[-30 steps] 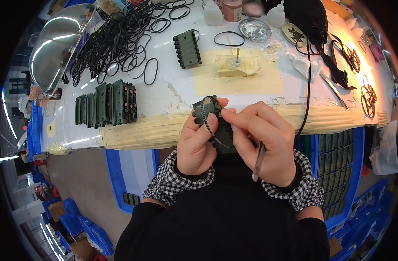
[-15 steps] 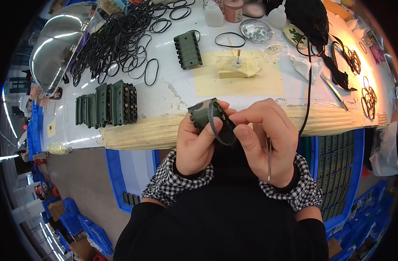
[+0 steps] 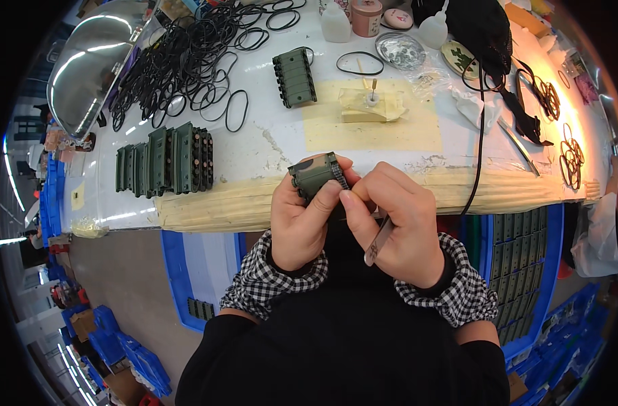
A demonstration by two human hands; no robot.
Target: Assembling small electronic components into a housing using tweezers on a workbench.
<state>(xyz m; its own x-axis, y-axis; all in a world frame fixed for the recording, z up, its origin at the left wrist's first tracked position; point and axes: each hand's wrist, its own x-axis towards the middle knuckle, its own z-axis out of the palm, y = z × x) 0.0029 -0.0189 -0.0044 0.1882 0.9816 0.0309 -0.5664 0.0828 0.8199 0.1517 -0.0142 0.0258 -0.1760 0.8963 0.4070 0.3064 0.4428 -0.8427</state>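
My left hand (image 3: 299,230) is closed around a green toy tank hull (image 3: 314,174), thumb in front and fingers behind. A dark rubber track (image 3: 340,174) runs along the hull's right side, partly hidden by my fingers. Bent close against that side, my right hand (image 3: 407,230) pinches at the track with thumb and index finger. It also holds a flat metal tool that looks like tweezers (image 3: 378,245), its broad end sticking out below the fingers; its tips are hidden. Green hulls (image 3: 163,162) stand in a row on the table at the left, and another hull (image 3: 295,78) lies farther back.
Black rubber loops (image 3: 177,68) lie heaped at the far left beside a shiny curved cover (image 3: 92,64). A taped block with a small upright pin (image 3: 372,105) sits ahead of my hands. A black cord (image 3: 481,135) hangs at the right. Blue trays (image 3: 177,277) are below the table edge.
My right hand has moved left, against the hull. The track loop that stuck out from the hull's side now lies close along it. The metal tool has tilted in my right hand.
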